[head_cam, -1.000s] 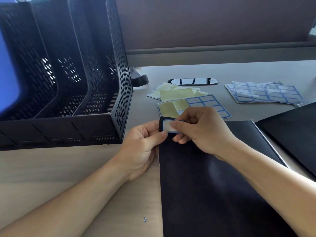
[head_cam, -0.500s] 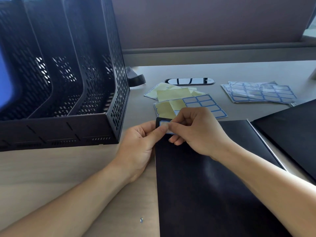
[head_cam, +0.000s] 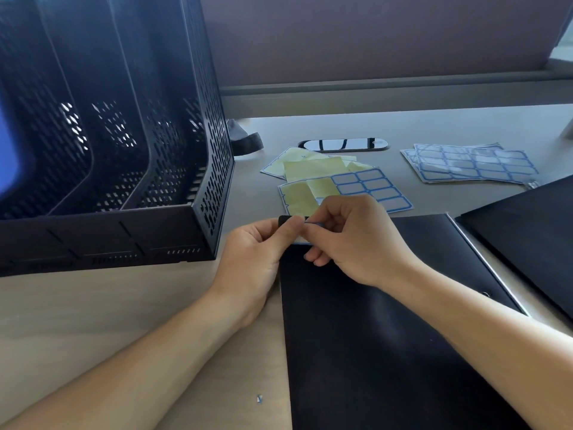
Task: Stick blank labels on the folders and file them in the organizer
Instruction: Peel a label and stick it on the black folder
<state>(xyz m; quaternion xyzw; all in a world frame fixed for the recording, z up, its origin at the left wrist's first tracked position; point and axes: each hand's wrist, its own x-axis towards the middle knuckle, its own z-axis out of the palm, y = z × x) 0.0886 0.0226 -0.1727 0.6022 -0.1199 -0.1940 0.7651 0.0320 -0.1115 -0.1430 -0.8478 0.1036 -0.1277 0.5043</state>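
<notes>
A pale wooden table (head_cam: 93,321) carries everything. Biggest on it is the black mesh organizer (head_cam: 124,150), standing to the left of the black folder (head_cam: 387,352) and beyond it, with something blue (head_cam: 9,159) in its leftmost slot. The black folder lies flat and closed in front of the person. A second folder (head_cam: 533,237), also black, lies just to its right, with a thin strip of table between them.

Beyond the black folder's far edge lies a partly used sheet (head_cam: 356,187), yellow backing showing where stickers are gone. A stack of full label sheets (head_cam: 471,162) lies beyond the folder's far right corner. A glossy black oval (head_cam: 342,144) sits farther back.

Both hands meet at the black folder's far left corner. The right hand (head_cam: 350,237) pinches a blue-bordered label (head_cam: 302,240) between thumb and forefinger. The left hand (head_cam: 257,252) has its thumb on the label's left end and its other fingers curled at the folder's edge — whether they reach under it I cannot tell. The label lies low over that corner, mostly hidden.

A tiny scrap (head_cam: 259,398) lies just left of the folder's near end.
</notes>
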